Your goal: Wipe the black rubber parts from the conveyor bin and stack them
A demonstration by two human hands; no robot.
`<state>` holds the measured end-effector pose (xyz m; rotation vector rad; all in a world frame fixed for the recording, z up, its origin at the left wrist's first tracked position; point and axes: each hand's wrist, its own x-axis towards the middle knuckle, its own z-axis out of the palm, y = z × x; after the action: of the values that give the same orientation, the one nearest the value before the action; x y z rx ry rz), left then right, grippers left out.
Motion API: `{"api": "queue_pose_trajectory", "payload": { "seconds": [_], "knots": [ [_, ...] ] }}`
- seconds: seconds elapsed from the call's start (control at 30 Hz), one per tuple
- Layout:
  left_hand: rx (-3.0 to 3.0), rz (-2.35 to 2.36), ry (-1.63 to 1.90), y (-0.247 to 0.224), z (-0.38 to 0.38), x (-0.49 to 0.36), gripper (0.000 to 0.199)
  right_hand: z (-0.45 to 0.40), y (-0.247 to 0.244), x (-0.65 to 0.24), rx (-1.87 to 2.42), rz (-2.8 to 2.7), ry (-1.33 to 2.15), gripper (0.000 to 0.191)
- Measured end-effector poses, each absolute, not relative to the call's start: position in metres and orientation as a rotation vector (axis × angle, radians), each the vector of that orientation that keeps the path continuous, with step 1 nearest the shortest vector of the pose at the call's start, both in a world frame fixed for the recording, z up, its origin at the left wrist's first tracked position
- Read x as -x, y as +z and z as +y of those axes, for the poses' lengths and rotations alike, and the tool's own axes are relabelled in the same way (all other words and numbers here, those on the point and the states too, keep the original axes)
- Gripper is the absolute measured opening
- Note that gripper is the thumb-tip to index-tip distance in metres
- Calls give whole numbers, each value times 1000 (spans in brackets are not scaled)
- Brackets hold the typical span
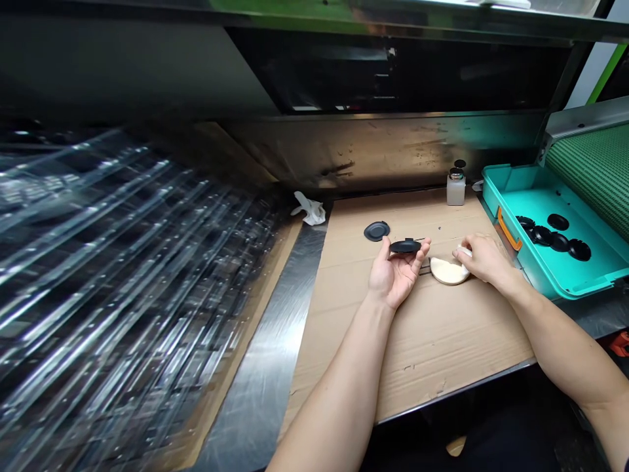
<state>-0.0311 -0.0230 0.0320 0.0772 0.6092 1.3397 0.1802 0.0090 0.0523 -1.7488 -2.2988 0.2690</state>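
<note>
A black round plastic part [405, 246] lies between the thumb and fingers of my left hand [393, 278], raised over the cardboard. My right hand [484, 257] pinches a small white wad [463, 251], which looks like cloth or tissue. Just beneath that wad sits a round cream-coloured pad or shallow dish [446, 271]; I cannot tell which it is. Beyond my left hand a second black round part [377, 231] rests on the cardboard.
Brown cardboard [442, 334] covers the worktop. At its back edge stands a white bottle [456, 189] with a metallic top. A teal bin [535, 282] at right holds several black round parts [559, 242]. A white glove or rag [312, 210] lies back left, near blurred metallic rows [122, 275].
</note>
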Motion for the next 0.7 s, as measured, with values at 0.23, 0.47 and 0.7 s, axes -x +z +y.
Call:
{"api": "queue_pose_trajectory", "payload": {
  "seconds": [0.23,0.47,0.7],
  "knots": [
    [-416,782,1286,25,-25,20,57,9,49,-179,1277,-2259,335,26],
    [-778,791,1263,10,-30,-6,47,-2,38,-160,1253,-2313,329,27],
    [-678,732,1300,3,-28,-1,39,-15,44,-152,1501,-2276,223,24]
  ]
}}
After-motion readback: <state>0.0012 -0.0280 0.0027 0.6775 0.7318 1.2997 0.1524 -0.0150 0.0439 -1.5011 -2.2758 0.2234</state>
